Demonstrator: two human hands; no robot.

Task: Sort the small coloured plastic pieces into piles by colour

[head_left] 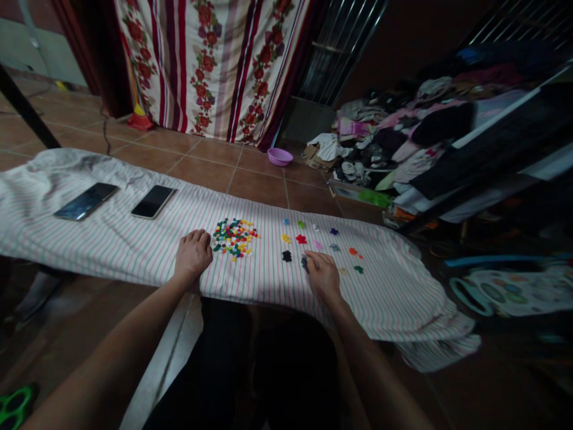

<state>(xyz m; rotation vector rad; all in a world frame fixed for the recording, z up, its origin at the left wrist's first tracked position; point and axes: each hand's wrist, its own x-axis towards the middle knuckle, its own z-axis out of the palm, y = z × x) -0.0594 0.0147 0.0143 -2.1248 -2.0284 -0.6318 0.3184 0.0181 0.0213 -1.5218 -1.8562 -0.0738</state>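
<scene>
A loose pile of small mixed-colour beads lies on the striped cloth. Against its left side rests my left hand, knuckles up and fingers curled in; I see nothing held in it. My right hand is lowered over a small dark grey cluster, its fingers pressed together there. Whatever they pinch is too small to make out. Around it sit single-colour clusters, among them black, red, yellow, pink, orange and dark green.
Two phones lie on the cloth to the left, a larger one and a smaller one. Beyond the table, a purple basin stands on the tiled floor. A heap of clothes fills the right, and a floral curtain hangs behind.
</scene>
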